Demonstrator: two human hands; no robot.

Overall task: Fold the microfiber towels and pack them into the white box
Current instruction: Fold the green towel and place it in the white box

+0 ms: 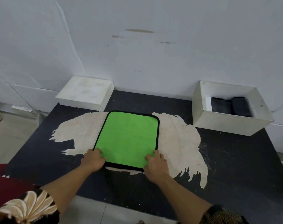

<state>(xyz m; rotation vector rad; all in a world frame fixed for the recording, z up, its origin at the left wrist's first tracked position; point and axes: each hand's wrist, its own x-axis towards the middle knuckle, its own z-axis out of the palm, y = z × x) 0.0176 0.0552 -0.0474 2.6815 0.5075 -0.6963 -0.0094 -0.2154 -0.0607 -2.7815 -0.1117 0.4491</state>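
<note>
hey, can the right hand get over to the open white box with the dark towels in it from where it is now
Probably yes. The right hand rests on the green towel's near right corner, and the open white box sits at the table's far right. Only bare tabletop lies between them, and the box's top is uncovered.

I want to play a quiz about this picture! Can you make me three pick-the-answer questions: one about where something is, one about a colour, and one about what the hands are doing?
1. Where is the open white box with dark towels inside?
A. far right of the mat
B. under the green towel
C. in the person's lap

2. What colour is the towel's edging?
A. red
B. black
C. yellow

3. What are the left hand and right hand doing?
A. lifting the box
B. hanging in the air
C. resting on the towel's near corners

Answers: 1 A, it sits at the mat's far right by the wall. 2 B, a black border rings the green. 3 C, fingers lie on both near corners.
</note>
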